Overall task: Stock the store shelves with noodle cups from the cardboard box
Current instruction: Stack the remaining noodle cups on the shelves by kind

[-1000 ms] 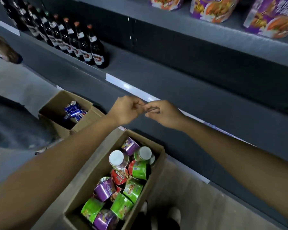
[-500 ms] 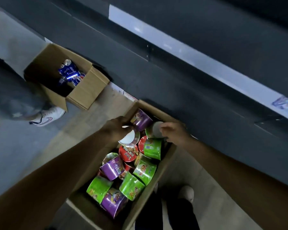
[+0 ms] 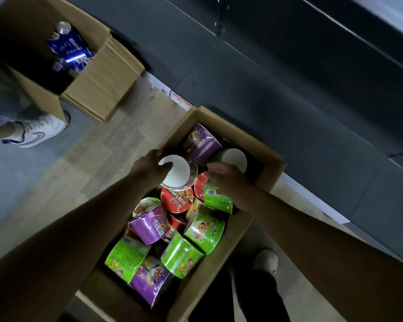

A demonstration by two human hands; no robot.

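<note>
An open cardboard box (image 3: pixel 247 134) stands on the floor below me, filled with several noodle cups in green (image 3: pixel 206 230), purple (image 3: pixel 201 141) and red (image 3: pixel 176 201). My left hand (image 3: pixel 149 169) grips an upturned cup with a white bottom (image 3: pixel 180 174) at the box's far left, thumb on its base. My right hand (image 3: pixel 229 182) lies inside the box against a small green cup (image 3: pixel 218 198), fingers stretched toward the red cups. Just beyond it stands another white-bottomed cup (image 3: pixel 234 159). I cannot see whether the fingers close on anything.
The dark bottom shelf (image 3: pixel 289 89) runs diagonally behind the box, with a price label (image 3: pixel 179 102) on its edge. A second cardboard box (image 3: pixel 98 89) holding blue cans (image 3: pixel 68 47) sits at the upper left. Another person's white shoe (image 3: pixel 33 133) and my shoe (image 3: pixel 265 261) are on the floor.
My view dropped from the shelves to the box. Both hands came down from shelf height into it, and my left hand closed round the white-bottomed cup.
</note>
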